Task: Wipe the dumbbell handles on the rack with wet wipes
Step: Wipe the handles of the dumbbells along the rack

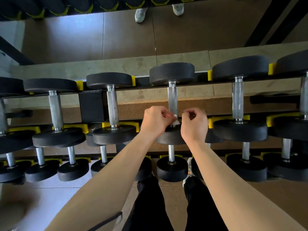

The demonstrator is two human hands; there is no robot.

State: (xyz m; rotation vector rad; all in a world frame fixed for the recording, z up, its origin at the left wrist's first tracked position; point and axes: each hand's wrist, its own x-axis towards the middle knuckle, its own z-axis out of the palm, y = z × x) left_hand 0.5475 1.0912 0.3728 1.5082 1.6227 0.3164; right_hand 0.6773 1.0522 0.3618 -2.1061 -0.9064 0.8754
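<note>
Several black dumbbells with knurled steel handles lie in the yellow cradles of a rack [211, 121]. Both hands are at the near end of the middle dumbbell's handle [172, 97]. My left hand [155, 121] has its fingers curled and pinches a small white wet wipe [175, 121] against the base of that handle. To the right of the handle, my right hand [195, 124] also has curled fingers; whether it touches the wipe is hidden. Most of the wipe is covered by the fingers.
Neighbouring dumbbells lie to the left [112, 106] and right [238, 99] on the same tier. A lower tier of smaller dumbbells [171, 164] sits below my forearms. A mirror behind the rack reflects a person's shoes [140, 15]. My legs stand close to the rack.
</note>
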